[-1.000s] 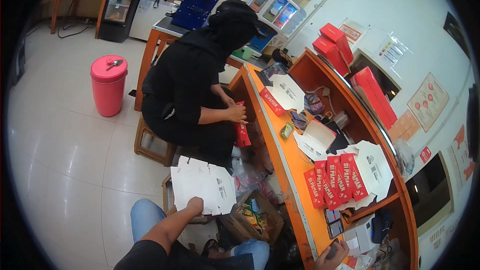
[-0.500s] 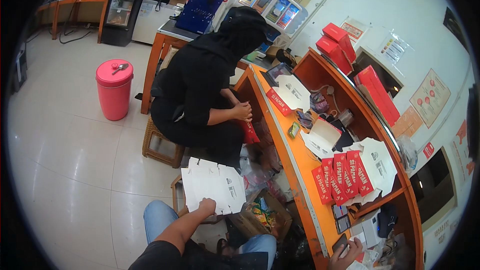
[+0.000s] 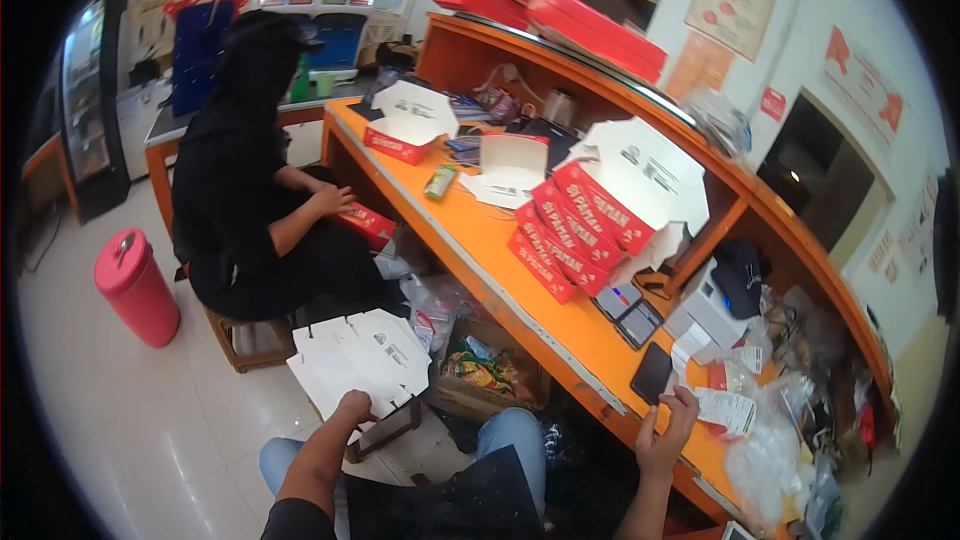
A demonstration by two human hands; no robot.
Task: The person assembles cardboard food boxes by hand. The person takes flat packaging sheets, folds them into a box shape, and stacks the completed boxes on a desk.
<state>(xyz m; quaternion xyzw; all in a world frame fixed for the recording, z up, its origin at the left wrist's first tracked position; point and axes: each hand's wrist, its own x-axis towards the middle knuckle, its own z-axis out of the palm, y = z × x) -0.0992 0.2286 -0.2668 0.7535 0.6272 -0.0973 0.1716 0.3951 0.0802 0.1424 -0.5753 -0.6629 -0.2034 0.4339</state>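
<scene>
The one wide view looks from head height, down and forward along the tabletop (image 3: 475,228) edge.

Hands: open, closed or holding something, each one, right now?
Left hand: closed on the white card.
Right hand: at the phone; grip cannot be told.

White unfolded cardboard (image 3: 345,365) lies flat on a stool (image 3: 388,434); a black phone (image 3: 652,373) seemingly touches the right hand (image 3: 672,428).
</scene>
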